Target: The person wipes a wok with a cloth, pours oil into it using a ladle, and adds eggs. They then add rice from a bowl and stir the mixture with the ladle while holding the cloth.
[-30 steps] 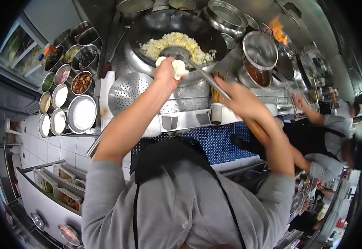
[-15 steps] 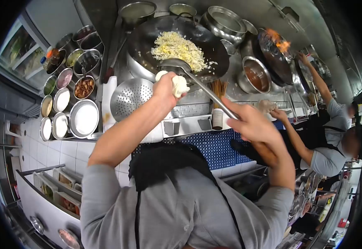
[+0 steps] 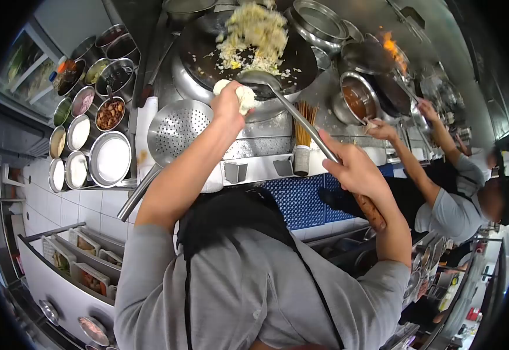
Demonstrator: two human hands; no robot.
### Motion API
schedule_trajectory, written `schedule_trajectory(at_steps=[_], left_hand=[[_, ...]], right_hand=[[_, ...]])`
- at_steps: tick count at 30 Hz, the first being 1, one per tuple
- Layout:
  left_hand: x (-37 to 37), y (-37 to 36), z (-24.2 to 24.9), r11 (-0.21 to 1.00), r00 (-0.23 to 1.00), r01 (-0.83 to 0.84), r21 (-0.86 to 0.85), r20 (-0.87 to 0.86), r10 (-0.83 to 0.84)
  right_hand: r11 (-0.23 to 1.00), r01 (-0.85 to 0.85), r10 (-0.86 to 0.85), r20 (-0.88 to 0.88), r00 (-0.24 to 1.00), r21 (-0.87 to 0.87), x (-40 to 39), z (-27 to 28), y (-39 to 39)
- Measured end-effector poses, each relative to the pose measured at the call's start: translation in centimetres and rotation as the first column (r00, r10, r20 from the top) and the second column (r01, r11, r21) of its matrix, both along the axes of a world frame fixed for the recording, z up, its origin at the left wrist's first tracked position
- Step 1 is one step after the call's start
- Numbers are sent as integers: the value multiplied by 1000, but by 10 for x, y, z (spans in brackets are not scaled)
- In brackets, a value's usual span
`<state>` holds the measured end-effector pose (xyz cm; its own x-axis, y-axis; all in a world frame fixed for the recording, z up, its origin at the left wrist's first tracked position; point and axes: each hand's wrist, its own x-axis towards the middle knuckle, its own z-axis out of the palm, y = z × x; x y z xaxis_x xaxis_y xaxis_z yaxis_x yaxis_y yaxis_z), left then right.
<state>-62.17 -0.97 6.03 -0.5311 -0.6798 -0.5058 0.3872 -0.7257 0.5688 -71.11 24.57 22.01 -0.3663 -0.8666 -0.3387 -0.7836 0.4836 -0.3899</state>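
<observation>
My left hand [image 3: 227,106] is closed round a folded white cloth [image 3: 245,99] at the near rim of the large dark wok [image 3: 193,44]. The wok's edge under the cloth is hidden. Rice with yellow egg [image 3: 257,29] flies up in a blurred mass over the wok's far side, and loose grains lie on the wok's wall. My right hand [image 3: 353,162] grips the long metal shaft of a ladle [image 3: 301,119]. Its wooden handle end runs back along my forearm. The ladle's bowl rests low inside the near part of the wok, just beyond the cloth.
A perforated strainer [image 3: 178,129] lies left of the wok. Several ingredient tins, one with white powder [image 3: 110,158], crowd the left counter. A bamboo brush [image 3: 304,137] stands in front. To the right are a pot of brown sauce [image 3: 356,100], flames [image 3: 392,49] and co-workers' arms [image 3: 412,153].
The rice has gone from lying in the wok to flying up toward its far side. The wok's near rim and my left hand have shifted slightly up and left in view.
</observation>
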Motion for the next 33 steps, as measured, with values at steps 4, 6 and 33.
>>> schedule_trajectory(at_steps=[4,6,33], left_hand=[[-22,-17,-16,1000,997,12,-13,79,-11],[-24,-21,-16,999,994,40,-2,103,-39],[-43,-47,-48,964,974,225,142,7,-228]], right_hand=[[997,-1,19,-244,970,72,-32,-33,-36],[993,114,-121,-240,963,-43,-55,-77,-88],[997,80,-80,2,997,-1,-44,-79,-117]])
